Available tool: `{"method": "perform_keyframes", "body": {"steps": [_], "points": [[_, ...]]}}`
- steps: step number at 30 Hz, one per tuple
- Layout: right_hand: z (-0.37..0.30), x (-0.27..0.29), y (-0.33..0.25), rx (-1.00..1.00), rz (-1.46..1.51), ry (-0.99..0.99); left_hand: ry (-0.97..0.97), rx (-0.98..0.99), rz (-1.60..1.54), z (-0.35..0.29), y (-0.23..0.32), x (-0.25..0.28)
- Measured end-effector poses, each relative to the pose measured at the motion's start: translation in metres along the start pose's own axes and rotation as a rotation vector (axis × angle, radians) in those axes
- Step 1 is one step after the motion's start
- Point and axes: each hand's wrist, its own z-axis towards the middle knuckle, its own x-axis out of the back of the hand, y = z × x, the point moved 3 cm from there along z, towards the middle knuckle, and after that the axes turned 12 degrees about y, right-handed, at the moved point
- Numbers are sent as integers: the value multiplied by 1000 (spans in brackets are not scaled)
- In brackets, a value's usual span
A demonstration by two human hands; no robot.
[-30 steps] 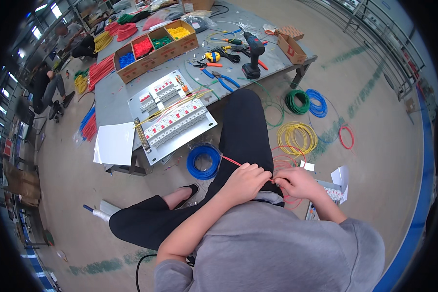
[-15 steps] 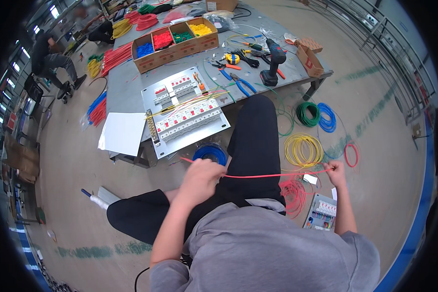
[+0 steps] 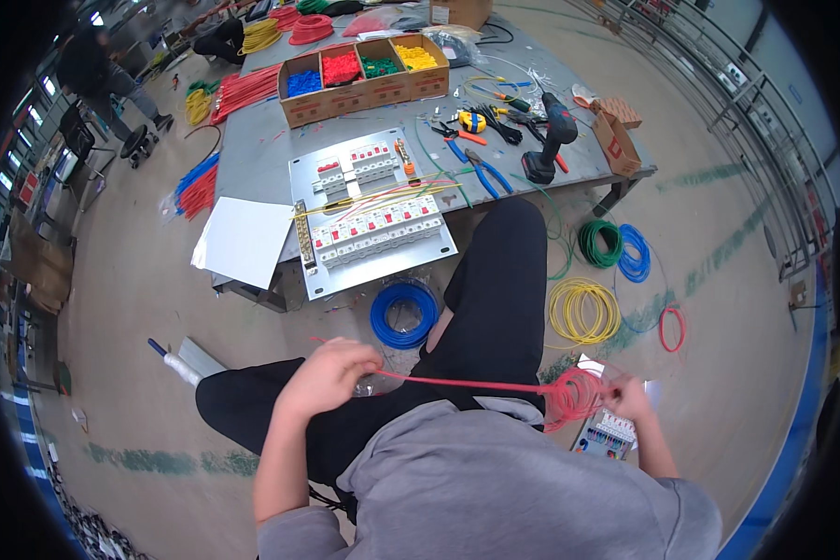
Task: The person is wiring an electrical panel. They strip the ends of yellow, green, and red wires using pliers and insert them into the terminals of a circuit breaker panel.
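Observation:
A length of red wire (image 3: pixel 467 382) is stretched nearly level across my lap. My left hand (image 3: pixel 331 376) is closed round it at the left, with a short free end poking out beyond the fingers. At the right, my right hand (image 3: pixel 630 399) is closed on the red wire beside a loose red coil (image 3: pixel 574 396); it is slightly blurred and the fingertips are partly hidden. On the table edge ahead lies a metal mounting plate (image 3: pixel 341 277) carrying rows of circuit breakers (image 3: pixel 378 230). A few yellow and red wires (image 3: pixel 392 199) lie across it.
A blue wire coil (image 3: pixel 403 315) lies on the floor before me; green (image 3: pixel 600 244) and yellow coils (image 3: pixel 584 311) lie right. The table holds a divided cardboard box (image 3: pixel 364 98), pliers (image 3: pixel 482 174) and a cordless drill (image 3: pixel 551 140). A person (image 3: pixel 107 79) is far left.
Both hands have come closer to my body, the left also moving leftward. The red wire between them is longer and lower. A red wire now lies across the breakers. The view has shifted slightly.

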Motion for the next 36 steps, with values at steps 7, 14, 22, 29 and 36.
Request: {"method": "perform_keyframes", "body": {"steps": [7,14,22,29,36], "points": [[44,-21,-221,206,239,-70,-188,-182,-2,13,39,-65],[103,17,-216,279,113,74,58,-213,14,30,55,-22],[154,94,-121,193,17,349,331,123,64,10,-32,93],[187,75,-104,230,120,243,278,238,-104,11,-45,117],[271,33,-316,299,97,29,253,192,-30,82,-32,122]]}}
